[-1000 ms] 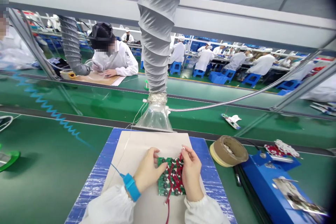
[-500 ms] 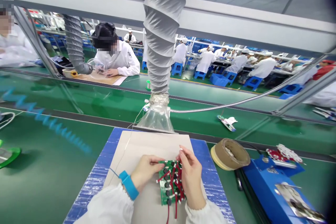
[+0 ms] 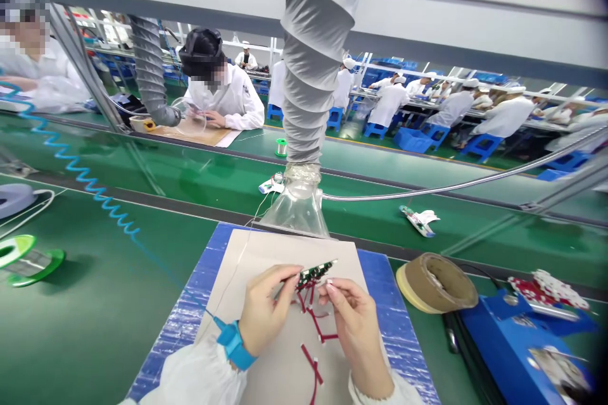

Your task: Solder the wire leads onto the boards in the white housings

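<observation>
Left hand gripping tilted green circuit board by left end, lower centre of frame. Right hand, just right of board, apparently pinching small white connector, fingertips closing together. Board already being held up; several red wires still lying loose on beige cardboard, bottom centre; wire joints not showing clearly.

One head-worn camera looks forward and down over the bench, near the left hand and right hand, with workers far beyond.
</observation>
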{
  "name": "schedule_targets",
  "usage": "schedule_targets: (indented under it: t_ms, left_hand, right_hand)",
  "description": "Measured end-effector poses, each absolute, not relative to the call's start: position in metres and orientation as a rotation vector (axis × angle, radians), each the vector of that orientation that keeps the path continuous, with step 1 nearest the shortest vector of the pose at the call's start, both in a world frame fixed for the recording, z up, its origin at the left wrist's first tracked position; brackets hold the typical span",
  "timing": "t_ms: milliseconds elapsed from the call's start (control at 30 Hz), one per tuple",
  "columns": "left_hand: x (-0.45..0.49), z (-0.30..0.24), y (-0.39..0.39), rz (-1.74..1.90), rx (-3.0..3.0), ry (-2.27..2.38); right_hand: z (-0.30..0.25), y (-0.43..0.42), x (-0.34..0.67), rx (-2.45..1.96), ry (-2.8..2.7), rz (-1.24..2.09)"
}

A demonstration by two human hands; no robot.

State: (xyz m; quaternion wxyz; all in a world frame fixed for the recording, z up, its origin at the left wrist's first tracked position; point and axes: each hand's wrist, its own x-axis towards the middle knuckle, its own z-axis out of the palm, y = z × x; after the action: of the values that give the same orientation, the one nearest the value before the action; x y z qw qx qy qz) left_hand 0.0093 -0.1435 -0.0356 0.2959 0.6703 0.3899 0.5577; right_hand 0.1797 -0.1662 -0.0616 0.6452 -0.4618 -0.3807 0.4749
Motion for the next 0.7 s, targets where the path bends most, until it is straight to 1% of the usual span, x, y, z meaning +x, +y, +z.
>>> schedule_targets:
  t_ms: [133, 367, 467, 533, 567, 600, 700]
  left_hand:
    - [0.01, -0.036, -0.141, 1.485, 1.882, 0.996]
    - [0.01, -0.037, -0.142, 1.308, 1.874, 0.985]
    - [0.006, -0.024, -0.146, 1.3, 1.8, 1.01]
    - [0.003, -0.008, -0.149, 1.32, 1.727, 1.024]
    - [0.001, 0.002, -0.151, 1.314, 1.681, 1.027]
    - [-0.001, 0.013, -0.152, 1.296, 1.628, 1.028]
    - [-0.004, 0.044, -0.154, 1.188, 1.466, 1.01]
  right_hand:
    - [-0.056, -0.166, 0.176, -1.052, -0.85, 1.078]
    - [-0.057, -0.168, 0.173, -1.026, -0.896, 1.019]
    - [-0.048, -0.172, 0.174, -1.003, -0.964, 0.979]
    - [-0.032, -0.176, 0.174, -0.997, -1.087, 0.915]
    - [-0.02, -0.179, 0.173, -0.994, -1.178, 0.855]
    - [-0.008, -0.181, 0.171, -0.997, -1.326, 0.697]
    - [0.031, -0.189, 0.16, -0.971, -1.644, 0.118]
